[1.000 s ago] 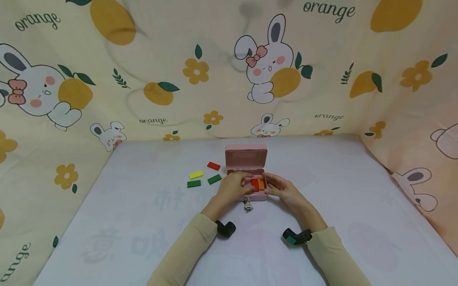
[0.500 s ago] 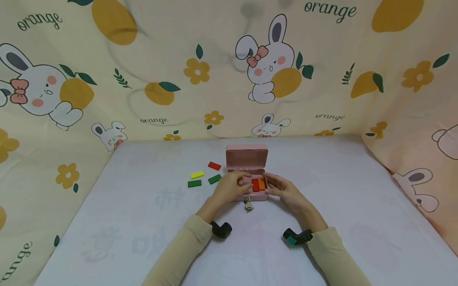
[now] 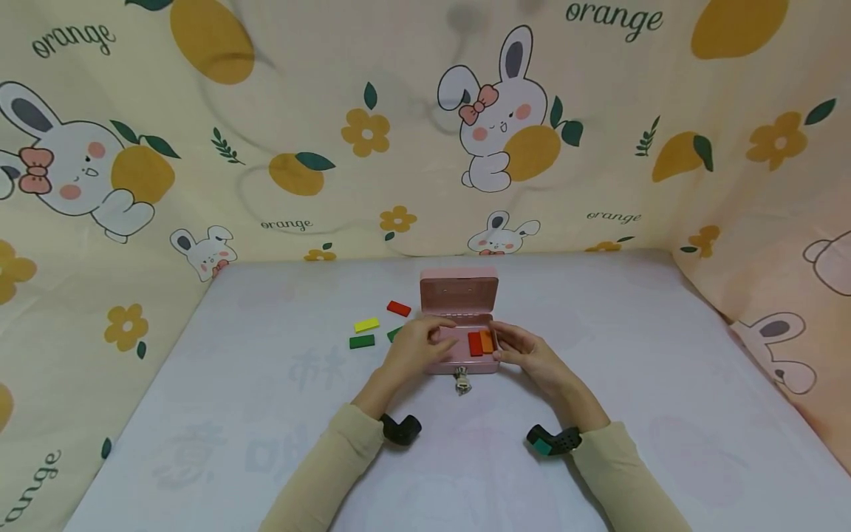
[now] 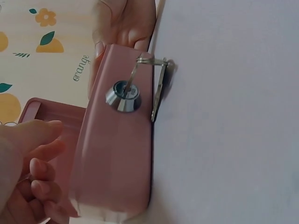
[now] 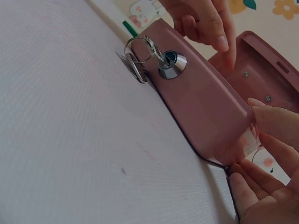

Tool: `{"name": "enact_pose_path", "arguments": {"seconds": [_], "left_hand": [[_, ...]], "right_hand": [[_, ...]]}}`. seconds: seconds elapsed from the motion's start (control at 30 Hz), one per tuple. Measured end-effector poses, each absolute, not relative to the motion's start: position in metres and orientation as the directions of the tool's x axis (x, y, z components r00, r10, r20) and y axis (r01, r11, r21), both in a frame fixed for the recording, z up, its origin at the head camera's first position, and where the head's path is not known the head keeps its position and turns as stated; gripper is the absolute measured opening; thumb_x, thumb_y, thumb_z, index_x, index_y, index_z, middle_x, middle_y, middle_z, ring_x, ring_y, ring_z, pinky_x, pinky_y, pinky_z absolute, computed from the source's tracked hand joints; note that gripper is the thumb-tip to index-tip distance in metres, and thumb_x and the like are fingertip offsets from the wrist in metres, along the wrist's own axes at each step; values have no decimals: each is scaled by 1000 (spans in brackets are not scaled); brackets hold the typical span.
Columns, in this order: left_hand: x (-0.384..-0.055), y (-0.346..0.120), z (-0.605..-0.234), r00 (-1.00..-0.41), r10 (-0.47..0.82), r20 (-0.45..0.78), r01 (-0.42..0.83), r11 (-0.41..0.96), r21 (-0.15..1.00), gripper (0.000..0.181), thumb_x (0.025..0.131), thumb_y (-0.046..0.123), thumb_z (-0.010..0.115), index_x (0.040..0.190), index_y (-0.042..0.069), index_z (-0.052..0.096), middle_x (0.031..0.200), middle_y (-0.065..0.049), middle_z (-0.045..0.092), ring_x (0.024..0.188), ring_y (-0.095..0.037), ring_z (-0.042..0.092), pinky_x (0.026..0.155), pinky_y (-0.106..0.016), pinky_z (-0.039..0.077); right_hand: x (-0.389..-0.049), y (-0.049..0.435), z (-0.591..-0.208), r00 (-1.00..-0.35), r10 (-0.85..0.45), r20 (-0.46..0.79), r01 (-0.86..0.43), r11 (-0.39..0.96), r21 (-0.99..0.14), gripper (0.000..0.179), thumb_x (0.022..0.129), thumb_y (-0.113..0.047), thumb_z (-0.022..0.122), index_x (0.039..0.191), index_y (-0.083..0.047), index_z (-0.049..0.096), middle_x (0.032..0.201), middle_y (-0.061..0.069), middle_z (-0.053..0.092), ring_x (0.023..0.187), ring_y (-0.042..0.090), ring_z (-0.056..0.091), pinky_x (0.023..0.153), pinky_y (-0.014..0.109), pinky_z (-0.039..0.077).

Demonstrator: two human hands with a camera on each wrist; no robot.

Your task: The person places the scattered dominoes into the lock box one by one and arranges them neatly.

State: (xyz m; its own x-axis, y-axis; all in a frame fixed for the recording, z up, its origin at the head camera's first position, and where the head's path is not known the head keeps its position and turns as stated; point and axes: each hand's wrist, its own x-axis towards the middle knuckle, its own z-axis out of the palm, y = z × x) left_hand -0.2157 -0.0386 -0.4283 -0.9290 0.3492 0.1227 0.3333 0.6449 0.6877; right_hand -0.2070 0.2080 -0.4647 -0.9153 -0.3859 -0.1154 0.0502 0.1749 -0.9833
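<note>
A pink metal cash box (image 3: 444,368) stands on the table with its lid (image 3: 459,294) raised at the back. Inside, at the right end, lie a red block (image 3: 475,344) and an orange block (image 3: 487,341) side by side. My left hand (image 3: 411,349) is over the box's left end, fingers loosely bent and apart, nothing between them. At the right end, my right hand (image 3: 535,360) holds the box wall, thumb and fingers against it. In the right wrist view a key ring (image 5: 140,51) hangs from a key in the front lock (image 5: 173,65).
Left of the box lie a red block (image 3: 399,309), a yellow block (image 3: 366,325) and a green block (image 3: 362,341). Another green block (image 3: 394,335) is partly hidden by the left hand. Printed cloth (image 3: 399,148) stands behind the white table (image 3: 279,414).
My left hand has drawn back leftward from the blocks in the box, uncovering more of the box floor and partly covering a green block. My right hand has stayed at the box's right end.
</note>
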Motion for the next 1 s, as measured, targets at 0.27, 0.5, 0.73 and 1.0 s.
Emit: {"name": "enact_pose_path", "arguments": {"seconds": [0.27, 0.5, 0.73, 1.0], "left_hand": [[-215, -48, -426, -939, 314, 138, 314, 623, 717, 27, 89, 26, 68, 114, 13, 69, 78, -1, 49, 72, -13, 45, 61, -20, 33], [-217, -58, -425, -946, 276, 171, 311, 615, 724, 28, 89, 22, 69, 114, 10, 70, 76, -2, 50, 71, -13, 45, 61, -19, 33], [-221, -66, -425, -954, 233, 191, 297, 627, 720, 28, 88, 22, 70, 112, 7, 70, 69, 1, 44, 66, -12, 42, 60, -20, 30], [-225, -76, -427, -976, 151, 158, 219, 638, 739, 26, 89, 23, 69, 112, 10, 71, 68, 2, 42, 66, -12, 41, 60, -21, 32]], "right_hand": [[-207, 208, -466, -920, -367, -139, 73, 187, -980, 65, 92, -14, 63, 149, -5, 33, 158, 19, 28, 149, 36, 23, 110, 27, 30], [-208, 208, -465, -920, -371, -125, 59, 184, -981, 65, 92, -15, 63, 149, -6, 34, 157, 20, 28, 148, 36, 24, 110, 29, 29], [-207, 208, -464, -918, -377, -122, 53, 189, -981, 64, 92, -14, 62, 149, -5, 33, 158, 20, 26, 149, 36, 22, 111, 30, 27], [-207, 208, -464, -915, -389, -111, 41, 182, -982, 64, 93, -14, 62, 149, -5, 32, 158, 20, 26, 149, 37, 22, 110, 27, 29]]}}
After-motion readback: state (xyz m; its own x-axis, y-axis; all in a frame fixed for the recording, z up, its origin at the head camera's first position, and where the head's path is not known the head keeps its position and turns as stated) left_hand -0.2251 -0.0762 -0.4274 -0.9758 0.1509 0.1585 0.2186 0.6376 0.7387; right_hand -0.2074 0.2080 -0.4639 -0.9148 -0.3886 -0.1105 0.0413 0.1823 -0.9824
